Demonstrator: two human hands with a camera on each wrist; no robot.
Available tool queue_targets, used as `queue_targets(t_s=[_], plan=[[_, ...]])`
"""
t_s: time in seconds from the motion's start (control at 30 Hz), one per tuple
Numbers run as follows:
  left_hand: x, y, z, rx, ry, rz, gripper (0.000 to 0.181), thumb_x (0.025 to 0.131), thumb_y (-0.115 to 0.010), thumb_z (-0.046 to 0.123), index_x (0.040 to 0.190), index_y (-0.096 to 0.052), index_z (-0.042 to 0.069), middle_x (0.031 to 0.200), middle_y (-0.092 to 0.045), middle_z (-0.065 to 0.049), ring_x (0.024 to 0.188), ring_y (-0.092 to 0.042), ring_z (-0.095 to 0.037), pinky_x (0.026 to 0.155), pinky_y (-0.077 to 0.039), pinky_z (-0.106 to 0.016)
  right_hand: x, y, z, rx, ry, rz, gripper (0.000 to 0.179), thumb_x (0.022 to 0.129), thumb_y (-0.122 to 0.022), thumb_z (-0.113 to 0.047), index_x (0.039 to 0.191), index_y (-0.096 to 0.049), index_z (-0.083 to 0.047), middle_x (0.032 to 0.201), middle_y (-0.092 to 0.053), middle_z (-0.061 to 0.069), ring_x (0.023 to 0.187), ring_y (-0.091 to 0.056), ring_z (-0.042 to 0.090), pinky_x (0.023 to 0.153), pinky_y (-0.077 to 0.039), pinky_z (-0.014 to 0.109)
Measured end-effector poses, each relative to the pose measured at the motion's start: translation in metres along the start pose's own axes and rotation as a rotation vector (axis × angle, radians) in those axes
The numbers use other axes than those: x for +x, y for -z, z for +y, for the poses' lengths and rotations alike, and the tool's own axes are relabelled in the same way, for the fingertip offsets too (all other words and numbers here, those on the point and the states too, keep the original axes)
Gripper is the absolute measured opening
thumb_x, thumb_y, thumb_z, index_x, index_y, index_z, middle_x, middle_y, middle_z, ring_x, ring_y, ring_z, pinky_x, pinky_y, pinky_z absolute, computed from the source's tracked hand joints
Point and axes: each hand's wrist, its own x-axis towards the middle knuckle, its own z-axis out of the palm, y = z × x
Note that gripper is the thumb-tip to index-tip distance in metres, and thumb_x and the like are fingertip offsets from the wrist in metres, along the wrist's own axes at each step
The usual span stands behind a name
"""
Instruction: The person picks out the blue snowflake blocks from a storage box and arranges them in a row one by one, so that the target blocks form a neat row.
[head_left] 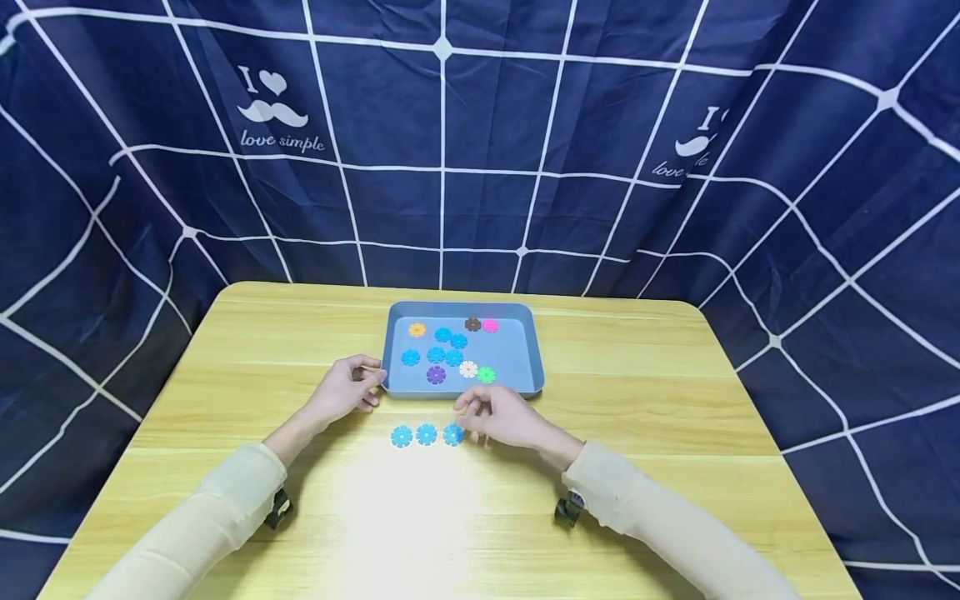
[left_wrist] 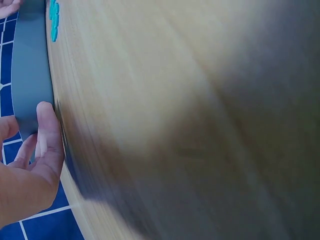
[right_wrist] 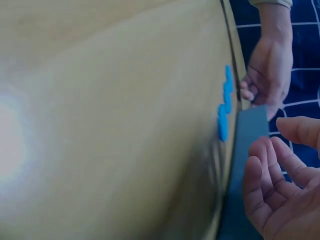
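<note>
blue discs [head_left: 426, 434] line up in front of the tray [head_left: 517, 354], whose left wall the loosely curved left hand [head_left: 345, 390] touches, seemingly to steady it, while the right hand [head_left: 506, 416], thumb apart and apparently empty, hovers by the row's end.

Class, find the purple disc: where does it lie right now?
In the head view, the purple disc lies in the tray, near its front edge, left of the white disc.

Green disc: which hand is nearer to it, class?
Right. The right hand is just in front of the green disc; the left hand is at the left edge of the tray.
</note>
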Motion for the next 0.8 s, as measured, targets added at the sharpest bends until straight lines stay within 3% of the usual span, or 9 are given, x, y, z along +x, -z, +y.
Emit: queue_targets(t_s=[0.3, 0.57, 0.8], plan=[[0.000, 0.000, -0.001, -0.002, -0.001, 0.001, 0.042, 0.108, -0.060, 0.013, 0.141, -0.053, -0.012, 0.106, -0.073, -0.024, 0.069, -0.071, -0.012, 0.067, -0.068, -0.028, 0.008, 0.020, -0.016, -0.077, 0.065, 0.025, 0.029, 0.099, -0.074, -0.017, 0.122, -0.071, -0.001, 0.099, -0.072, 0.009, 0.069, -0.059, 0.013, 0.054, -0.046, 0.017], [0.000, 0.000, 0.000, 0.000, -0.003, -0.003, 0.042, 0.108, -0.059, 0.013, 0.141, -0.053, -0.012, 0.104, -0.073, -0.021, 0.069, -0.071, -0.012, 0.067, -0.068, -0.028, 0.022, 0.035, -0.024, -0.122, 0.069, 0.086, 0.030, 0.099, -0.074, -0.019, 0.122, -0.072, -0.001, 0.102, -0.074, 0.010, 0.074, -0.061, 0.013, 0.067, -0.052, 0.022], [0.000, 0.000, 0.000, 0.001, -0.007, -0.002, 0.042, 0.108, -0.060, 0.013, 0.140, -0.053, -0.013, 0.103, -0.072, -0.022, 0.069, -0.071, -0.012, 0.066, -0.068, -0.029, 0.039, 0.044, -0.021, -0.113, 0.068, 0.135, 0.030, 0.099, -0.074, -0.018, 0.123, -0.072, -0.001, 0.102, -0.074, 0.011, 0.075, -0.065, 0.019, 0.064, -0.053, 0.025]])
